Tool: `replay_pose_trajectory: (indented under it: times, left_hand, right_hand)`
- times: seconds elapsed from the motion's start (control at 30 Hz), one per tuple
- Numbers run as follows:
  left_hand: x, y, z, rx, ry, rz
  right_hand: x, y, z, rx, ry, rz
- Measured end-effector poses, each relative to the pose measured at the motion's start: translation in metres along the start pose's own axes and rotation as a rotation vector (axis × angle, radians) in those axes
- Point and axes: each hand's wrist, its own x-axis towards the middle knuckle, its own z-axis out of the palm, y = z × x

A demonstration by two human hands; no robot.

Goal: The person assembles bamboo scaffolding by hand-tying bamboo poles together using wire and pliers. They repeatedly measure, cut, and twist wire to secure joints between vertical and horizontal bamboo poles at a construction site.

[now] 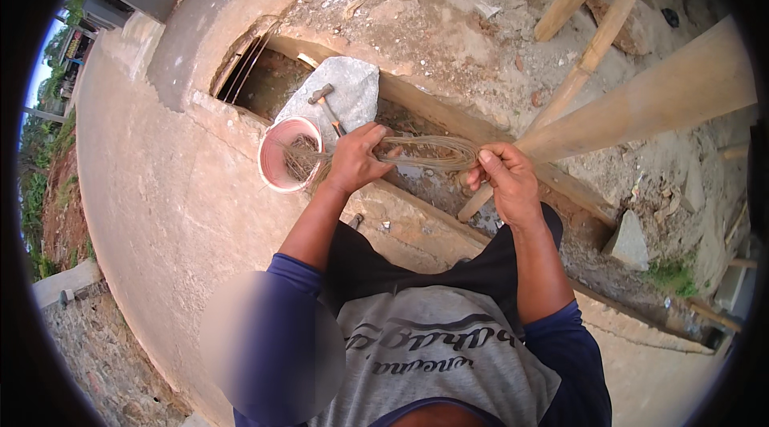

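Note:
A looped bundle of thin wire [428,152] stretches between my two hands above the drainage ditch. My left hand [358,158] is closed round the bundle's left end, beside the bucket. At the other end, my right hand [506,179] pinches the loop between thumb and fingers. Just left of my left hand, a pinkish-white bucket [267,156] holds more tangled wire [302,156]. Behind it a hammer [324,105] lies on a large pale stone slab [353,84], its handle pointing toward my left hand.
The ditch [416,118] runs diagonally below my hands, with wet debris at its bottom. Bamboo poles [641,98] slant in from the right. A pale stone block [629,241] stands by the ditch at the right. Concrete paving [160,187] spreads to the left.

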Motion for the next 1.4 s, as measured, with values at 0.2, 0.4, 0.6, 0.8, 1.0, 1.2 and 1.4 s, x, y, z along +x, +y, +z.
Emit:
replay_pose_trajectory:
  times: [0.2,0.4,0.6,0.8,1.0,1.2,1.4]
  left_hand:
    - [0.001,0.002,-0.024,-0.002,-0.049,-0.016]
    - [-0.004,0.016,-0.043,0.088,-0.133,-0.084]
    - [-0.016,0.022,-0.051,0.131,-0.131,-0.114]
    - [-0.03,0.02,-0.073,0.207,-0.094,-0.118]
    - [-0.058,0.007,-0.095,0.29,-0.011,-0.065]
    - [-0.072,0.009,-0.109,0.339,0.106,-0.05]
    - [-0.078,0.003,-0.109,0.346,0.163,-0.082]
  right_hand:
    - [-0.003,-0.018,0.013,-0.02,0.021,-0.132]
    - [0.007,-0.023,0.012,-0.079,-0.001,-0.146]
    - [0.017,-0.031,0.023,0.308,-0.044,0.05]
    - [0.018,-0.026,0.033,0.191,-0.224,0.146]
    - [0.022,-0.031,0.057,-0.377,-0.45,0.34]
    - [0.032,-0.04,0.085,-0.38,-0.58,0.353]
    - [0.051,-0.022,0.082,-0.368,-0.525,0.321]
